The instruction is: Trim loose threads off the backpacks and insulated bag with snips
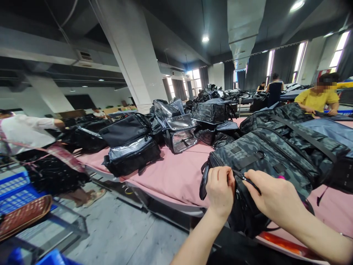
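Observation:
A dark camouflage backpack [242,143] lies on the pink-covered table [173,176] in front of me. My left hand [220,189] is closed on the black edge of the bag at its near left corner. Just to its right, my right hand [275,195] is closed around slim black thread snips [250,182], their tip pointing at the left fingers. The fingers hide what lies between the two hands. Below them the bag's black side hangs at the table edge.
Several black bags with silvery linings, one an open insulated bag [180,134], stand farther left on the table. A person in a white top [30,132] works at the far left, another in yellow [317,97] at the right. Blue crates [16,187] stand lower left.

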Demonstrator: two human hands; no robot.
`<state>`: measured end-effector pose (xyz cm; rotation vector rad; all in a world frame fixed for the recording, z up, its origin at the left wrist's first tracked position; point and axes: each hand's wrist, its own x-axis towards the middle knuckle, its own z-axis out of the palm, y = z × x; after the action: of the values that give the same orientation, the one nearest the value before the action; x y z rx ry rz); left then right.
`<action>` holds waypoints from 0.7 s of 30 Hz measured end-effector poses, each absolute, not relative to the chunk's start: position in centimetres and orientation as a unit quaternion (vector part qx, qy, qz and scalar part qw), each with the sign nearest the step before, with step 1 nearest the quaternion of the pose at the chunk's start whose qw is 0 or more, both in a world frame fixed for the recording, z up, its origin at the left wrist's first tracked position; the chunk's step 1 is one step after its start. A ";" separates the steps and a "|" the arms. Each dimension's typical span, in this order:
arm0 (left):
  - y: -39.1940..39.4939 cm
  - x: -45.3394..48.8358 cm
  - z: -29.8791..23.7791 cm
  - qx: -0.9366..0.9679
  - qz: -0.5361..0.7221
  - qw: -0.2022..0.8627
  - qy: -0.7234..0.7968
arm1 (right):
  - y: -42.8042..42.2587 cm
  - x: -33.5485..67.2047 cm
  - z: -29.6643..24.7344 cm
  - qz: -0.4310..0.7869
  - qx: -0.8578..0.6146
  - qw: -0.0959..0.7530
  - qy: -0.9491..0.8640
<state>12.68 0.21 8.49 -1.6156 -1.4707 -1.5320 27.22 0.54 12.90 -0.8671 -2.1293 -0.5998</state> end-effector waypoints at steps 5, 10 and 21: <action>0.1 12.8 8.2 -0.603 -0.553 0.242 -0.521 | 1.0 29.3 12.4 -0.034 -0.396 0.444 -0.803; -0.2 12.7 7.9 -0.613 -0.537 0.245 -0.525 | 0.7 29.6 11.6 0.042 -0.424 0.458 -0.781; -0.3 12.8 7.8 -0.617 -0.546 0.247 -0.510 | 0.6 29.1 10.4 -0.037 -0.348 0.480 -0.804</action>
<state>12.76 -0.33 7.82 -1.6817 -1.3917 -1.4894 29.09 0.61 10.44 -0.8498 -1.9621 -0.0910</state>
